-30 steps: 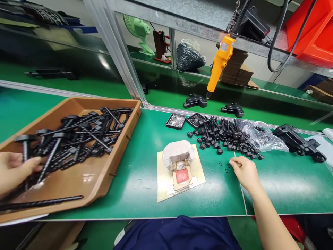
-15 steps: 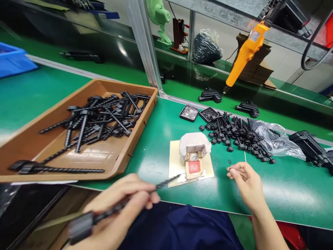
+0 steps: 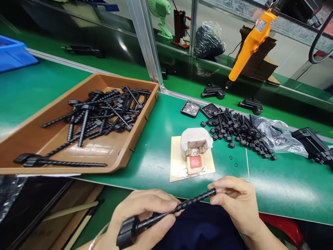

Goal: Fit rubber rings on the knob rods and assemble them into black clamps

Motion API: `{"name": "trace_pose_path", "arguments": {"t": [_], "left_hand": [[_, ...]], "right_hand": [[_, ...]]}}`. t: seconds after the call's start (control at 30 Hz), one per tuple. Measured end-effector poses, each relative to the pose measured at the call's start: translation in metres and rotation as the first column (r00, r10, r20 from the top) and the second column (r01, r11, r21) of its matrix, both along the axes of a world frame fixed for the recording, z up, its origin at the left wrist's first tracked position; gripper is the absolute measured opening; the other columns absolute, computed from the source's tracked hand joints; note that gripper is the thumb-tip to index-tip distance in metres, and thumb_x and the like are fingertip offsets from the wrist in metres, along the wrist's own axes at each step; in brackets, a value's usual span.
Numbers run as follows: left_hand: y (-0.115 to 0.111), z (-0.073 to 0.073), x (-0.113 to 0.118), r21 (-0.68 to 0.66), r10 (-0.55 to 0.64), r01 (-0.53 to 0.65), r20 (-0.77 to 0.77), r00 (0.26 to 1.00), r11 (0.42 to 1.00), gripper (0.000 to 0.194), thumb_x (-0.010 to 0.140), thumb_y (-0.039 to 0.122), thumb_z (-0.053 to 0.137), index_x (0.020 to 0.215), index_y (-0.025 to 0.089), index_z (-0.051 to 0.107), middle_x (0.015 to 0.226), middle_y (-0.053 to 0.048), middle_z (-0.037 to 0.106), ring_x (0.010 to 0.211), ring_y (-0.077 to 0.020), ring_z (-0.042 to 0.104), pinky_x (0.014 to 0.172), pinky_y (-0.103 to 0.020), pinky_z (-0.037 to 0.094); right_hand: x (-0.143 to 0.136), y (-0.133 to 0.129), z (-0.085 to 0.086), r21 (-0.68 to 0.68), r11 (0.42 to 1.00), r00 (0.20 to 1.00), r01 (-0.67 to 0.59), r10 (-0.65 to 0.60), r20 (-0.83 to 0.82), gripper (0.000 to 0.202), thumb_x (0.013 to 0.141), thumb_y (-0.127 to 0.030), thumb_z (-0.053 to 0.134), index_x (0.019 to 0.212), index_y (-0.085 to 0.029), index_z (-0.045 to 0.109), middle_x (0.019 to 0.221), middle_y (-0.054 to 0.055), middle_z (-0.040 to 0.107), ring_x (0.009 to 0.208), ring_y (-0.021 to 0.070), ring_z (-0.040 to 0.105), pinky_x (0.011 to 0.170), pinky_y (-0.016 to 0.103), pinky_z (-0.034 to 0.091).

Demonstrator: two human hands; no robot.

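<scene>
My left hand [image 3: 148, 215] is closed around a black spiral-grooved rod [image 3: 194, 201] with a chunky knob [image 3: 127, 232] at its near end. The rod tilts up to the right, over my lap at the bench edge. At its far tip, the thumb and fingers of my right hand [image 3: 231, 198] pinch a small black O-ring [image 3: 213, 191], which sits at or around the rod's end. Two more O-rings [image 3: 230, 157] lie on the green bench beyond my right hand. Behind the rod stands a white fixture [image 3: 196, 137] with a red pad, on a cream board.
A brown tray [image 3: 125, 158] of similar rods is at left. Small black trays [image 3: 190, 109] of tiny parts and a pile of knobbed rods [image 3: 236, 130] lie toward the back, beside a clear plastic bag [image 3: 283, 139]. An orange electric screwdriver [image 3: 251, 45] hangs above.
My left hand has brought the rod rightward and levelled its knob into view. My right hand has left the bench by the O-rings and come left to the rod's tip.
</scene>
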State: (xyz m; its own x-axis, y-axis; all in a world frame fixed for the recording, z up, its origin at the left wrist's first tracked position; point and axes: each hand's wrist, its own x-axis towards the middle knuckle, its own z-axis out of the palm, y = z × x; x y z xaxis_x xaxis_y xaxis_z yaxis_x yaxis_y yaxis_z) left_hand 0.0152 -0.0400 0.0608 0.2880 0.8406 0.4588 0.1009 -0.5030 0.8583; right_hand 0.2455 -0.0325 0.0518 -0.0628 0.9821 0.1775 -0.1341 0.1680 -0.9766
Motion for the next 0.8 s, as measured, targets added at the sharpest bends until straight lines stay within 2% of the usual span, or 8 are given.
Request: {"name": "trace_pose_path", "arguments": {"t": [0.1, 0.2, 0.37, 0.43, 0.53, 0.63, 0.7, 0.8], "left_hand": [[0.0, -0.005, 0.004, -0.034, -0.037, 0.038, 0.038, 0.999, 0.999, 0.027, 0.081, 0.006, 0.067, 0.1, 0.025, 0.071, 0.077, -0.004, 0.08, 0.067, -0.0206, 0.077, 0.061, -0.024, 0.065], [0.002, -0.007, 0.009, -0.069, -0.06, 0.064, 0.066, 0.996, 0.995, 0.023, 0.085, 0.011, 0.067, 0.103, 0.025, 0.071, 0.078, -0.004, 0.08, 0.068, -0.0208, 0.077, 0.063, -0.027, 0.065], [0.0, -0.015, 0.011, -0.189, -0.066, 0.101, 0.181, 0.981, 0.977, 0.013, 0.093, 0.024, 0.063, 0.103, 0.028, 0.07, 0.077, -0.003, 0.078, 0.068, -0.0176, 0.075, 0.058, -0.023, 0.063], [-0.002, -0.021, 0.009, -0.24, -0.069, 0.13, 0.246, 0.967, 0.962, 0.014, 0.095, 0.027, 0.061, 0.105, 0.029, 0.069, 0.08, -0.003, 0.077, 0.07, -0.017, 0.074, 0.054, -0.02, 0.061], [-0.004, -0.026, 0.009, -0.288, -0.075, 0.169, 0.311, 0.947, 0.942, 0.014, 0.095, 0.028, 0.06, 0.106, 0.03, 0.068, 0.079, -0.003, 0.076, 0.073, -0.017, 0.073, 0.057, -0.021, 0.06], [-0.003, -0.025, 0.017, -0.278, -0.184, 0.286, 0.343, 0.921, 0.917, 0.015, 0.095, 0.03, 0.059, 0.107, 0.029, 0.069, 0.078, -0.003, 0.074, 0.075, -0.0176, 0.07, 0.066, -0.027, 0.06], [0.0, -0.023, 0.023, -0.263, -0.242, 0.343, 0.349, 0.905, 0.902, 0.014, 0.095, 0.031, 0.06, 0.106, 0.03, 0.069, 0.078, -0.002, 0.07, 0.073, -0.0157, 0.066, 0.068, -0.027, 0.058], [0.002, -0.021, 0.027, -0.272, -0.244, 0.325, 0.292, 0.925, 0.906, 0.013, 0.094, 0.034, 0.061, 0.102, 0.031, 0.071, 0.08, -0.001, 0.059, 0.074, -0.0135, 0.058, 0.065, -0.022, 0.053]], "right_hand": [[0.001, 0.002, -0.001, -0.01, 0.999, 0.998, -0.041, 0.041, -0.051, 0.018, 0.067, -0.022, 0.088, 0.081, -0.029, 0.08, 0.074, 0.001, 0.077, 0.061, 0.0159, 0.073, 0.056, 0.019, 0.061], [-0.002, 0.002, -0.004, -0.027, 0.998, 0.989, -0.051, 0.047, -0.137, 0.022, 0.066, -0.024, 0.089, 0.084, -0.033, 0.08, 0.075, 0.0, 0.076, 0.064, 0.0129, 0.072, 0.056, 0.016, 0.06], [-0.011, -0.003, -0.009, -0.047, 0.998, 0.977, -0.049, 0.038, -0.21, 0.021, 0.068, -0.035, 0.088, 0.087, -0.035, 0.08, 0.069, -0.003, 0.066, 0.049, 0.0076, 0.06, 0.045, 0.016, 0.053], [-0.013, -0.005, -0.008, -0.019, 0.999, 0.982, -0.051, 0.047, -0.184, 0.023, 0.067, -0.035, 0.088, 0.088, -0.035, 0.08, 0.067, -0.002, 0.065, 0.048, 0.0075, 0.058, 0.043, 0.017, 0.05], [-0.014, -0.007, -0.006, 0.031, 0.999, 0.993, -0.037, 0.041, -0.114, 0.028, 0.064, -0.029, 0.09, 0.09, -0.034, 0.08, 0.065, -0.002, 0.067, 0.047, 0.0084, 0.059, 0.043, 0.017, 0.048], [-0.019, -0.009, -0.006, 0.092, 0.994, 0.997, -0.057, 0.062, -0.053, 0.035, 0.058, -0.025, 0.093, 0.09, -0.031, 0.08, 0.064, 0.0, 0.071, 0.049, 0.0098, 0.063, 0.048, 0.016, 0.051], [-0.023, -0.01, -0.007, 0.148, 0.984, 0.995, -0.094, 0.096, -0.003, 0.035, 0.058, -0.026, 0.093, 0.09, -0.027, 0.081, 0.065, 0.001, 0.072, 0.05, 0.0111, 0.065, 0.05, 0.016, 0.053], [-0.026, -0.009, -0.005, 0.208, 0.975, 0.997, -0.072, 0.064, 0.047, 0.031, 0.058, -0.027, 0.093, 0.087, -0.024, 0.08, 0.065, 0.002, 0.073, 0.049, 0.0116, 0.066, 0.05, 0.015, 0.054]]}}
